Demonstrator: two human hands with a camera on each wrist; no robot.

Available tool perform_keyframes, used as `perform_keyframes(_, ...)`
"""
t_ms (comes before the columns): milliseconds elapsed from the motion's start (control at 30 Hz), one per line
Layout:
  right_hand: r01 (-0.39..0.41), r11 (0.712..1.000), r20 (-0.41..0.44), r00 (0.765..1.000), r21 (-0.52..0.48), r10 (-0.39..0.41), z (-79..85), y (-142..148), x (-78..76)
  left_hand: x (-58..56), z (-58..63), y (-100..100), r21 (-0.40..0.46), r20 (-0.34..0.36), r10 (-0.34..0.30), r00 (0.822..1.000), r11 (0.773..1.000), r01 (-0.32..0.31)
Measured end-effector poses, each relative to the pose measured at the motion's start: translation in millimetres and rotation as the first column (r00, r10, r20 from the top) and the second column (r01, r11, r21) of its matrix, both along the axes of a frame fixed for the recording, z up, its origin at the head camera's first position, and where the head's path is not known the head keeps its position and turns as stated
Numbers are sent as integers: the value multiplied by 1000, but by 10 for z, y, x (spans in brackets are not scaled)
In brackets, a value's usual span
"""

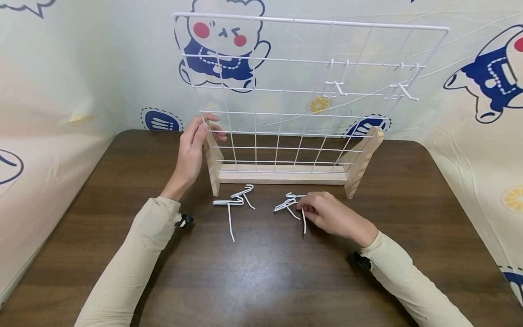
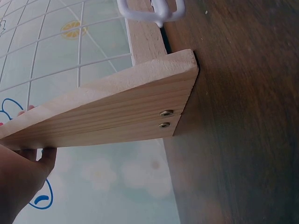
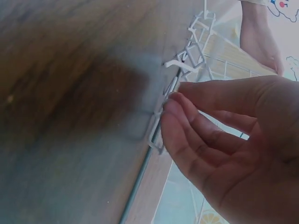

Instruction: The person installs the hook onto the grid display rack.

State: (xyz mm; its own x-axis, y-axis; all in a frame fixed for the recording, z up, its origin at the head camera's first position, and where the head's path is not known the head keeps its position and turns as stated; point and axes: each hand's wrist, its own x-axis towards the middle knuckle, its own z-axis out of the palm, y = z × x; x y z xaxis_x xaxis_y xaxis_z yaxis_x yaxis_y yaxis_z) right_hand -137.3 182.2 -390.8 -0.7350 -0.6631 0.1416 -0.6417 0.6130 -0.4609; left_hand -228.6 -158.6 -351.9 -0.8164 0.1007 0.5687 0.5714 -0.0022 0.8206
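Observation:
A white wire grid rack [image 1: 286, 59] stands on a wooden base. My left hand [image 1: 191, 152] grips the top of its left wooden side panel [image 1: 213, 170], fingers reaching behind; the left wrist view shows this panel [image 2: 117, 107] close up, with two screws. Just in front of the base, my right hand [image 1: 335, 215] pinches a white wire hook [image 1: 304, 222] between thumb and fingers. The hook's looped end [image 3: 155, 137] shows below the fingertips in the right wrist view. Beside it on the table lies another white hook [image 1: 285, 205], overlapping the pinched one from above.
Two more white hooks, a long one [image 1: 230, 222] and a shorter one [image 1: 244, 194], lie left of centre on the brown table [image 1: 245, 281]. Two hooks [image 1: 338, 87] [image 1: 404, 92] hang on the grid's upper right. A patterned cloth [image 1: 135, 68] surrounds the table's back and sides.

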Motion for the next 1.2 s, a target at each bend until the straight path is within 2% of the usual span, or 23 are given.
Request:
perform_keyframes(367, 16, 998, -59, 998, -57, -19, 78, -9, 3, 9, 0, -8, 1, 12, 8, 1000, 1000, -8)
perform_keyframes(733, 1, 998, -62, 998, -66, -6, 50, 19, -13, 5, 3, 4, -11, 14, 11, 1000, 1000, -11)
perform_keyframes(1200, 25, 997, -70, 997, -75, -30, 121, 27, 11, -10, -12, 5, -15, 19, 9, 1000, 1000, -8)
